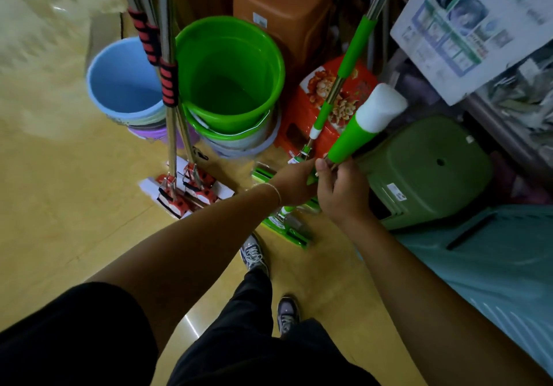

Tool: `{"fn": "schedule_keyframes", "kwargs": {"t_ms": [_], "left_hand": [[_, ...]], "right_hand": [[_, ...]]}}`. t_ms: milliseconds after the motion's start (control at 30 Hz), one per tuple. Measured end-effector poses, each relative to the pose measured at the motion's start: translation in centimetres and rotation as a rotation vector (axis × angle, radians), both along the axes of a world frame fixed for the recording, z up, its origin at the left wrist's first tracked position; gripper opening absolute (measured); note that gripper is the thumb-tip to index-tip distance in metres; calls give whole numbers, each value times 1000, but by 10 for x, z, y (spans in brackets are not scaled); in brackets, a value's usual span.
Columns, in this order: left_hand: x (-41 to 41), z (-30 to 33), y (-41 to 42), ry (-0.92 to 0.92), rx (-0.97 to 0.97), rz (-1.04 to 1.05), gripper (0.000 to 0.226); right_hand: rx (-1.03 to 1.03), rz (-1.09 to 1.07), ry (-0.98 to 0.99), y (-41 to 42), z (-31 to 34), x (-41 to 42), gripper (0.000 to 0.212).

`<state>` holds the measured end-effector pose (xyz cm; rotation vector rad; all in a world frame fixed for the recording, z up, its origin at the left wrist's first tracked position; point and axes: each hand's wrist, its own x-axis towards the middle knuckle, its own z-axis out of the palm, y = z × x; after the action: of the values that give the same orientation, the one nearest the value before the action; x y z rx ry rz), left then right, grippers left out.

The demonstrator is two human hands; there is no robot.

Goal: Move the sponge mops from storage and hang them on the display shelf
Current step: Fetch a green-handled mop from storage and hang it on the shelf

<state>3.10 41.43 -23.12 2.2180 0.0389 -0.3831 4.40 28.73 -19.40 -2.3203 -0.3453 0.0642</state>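
Two hands meet at centre frame on a green mop: the right hand (pixel 341 194) curls round the steel pole just below the green-and-white grip (pixel 363 130), thumb up against it, while the left hand (pixel 294 183) reaches in from the left and closes on the pole beside it, its fingers hidden behind the right hand. The mop (pixel 347 146) slants from the hands toward the upper right, and green mop heads (pixel 284 224) lie on the floor just beneath the wrists. A second green mop (pixel 344 68) leans behind, its pole running to the top edge. Left of centre, red mops (pixel 169 83) stand upright, heads (pixel 187 189) on the floor (pixel 59 206), in front of a blue bucket (pixel 122 80) and a green bucket (pixel 230 74). Stools crowd the right: orange (pixel 284 5) at top, red (pixel 317 110) mid-frame, green (pixel 425 170) touching the held mop.

Judging by its thin tube, the mop should be light and stiff but head-heavy and long, likely to swing and catch the buckets. Bare steel may slip; the plastic sleeve looks the surer hold, with one hand lower down to steady the head.
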Motion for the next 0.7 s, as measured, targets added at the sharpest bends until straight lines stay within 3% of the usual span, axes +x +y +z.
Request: {"fn": "schedule_keyframes", "kwargs": {"t_ms": [100,300,533,700], "left_hand": [[-25,24,-11,-64,53,22,43],[-60,103,-43,-164,-24,124,59],[-93,176,-37,-169,30,140,26],[-134,212,-13,-180,-77,188,20]], "right_hand": [[54,45,-62,-13,22,-21,34],[210,112,-250,-36,91,-40,33],[286,258,-199,-33,155,-74,19],[384,347,-176,-10,194,-105,25]]}}
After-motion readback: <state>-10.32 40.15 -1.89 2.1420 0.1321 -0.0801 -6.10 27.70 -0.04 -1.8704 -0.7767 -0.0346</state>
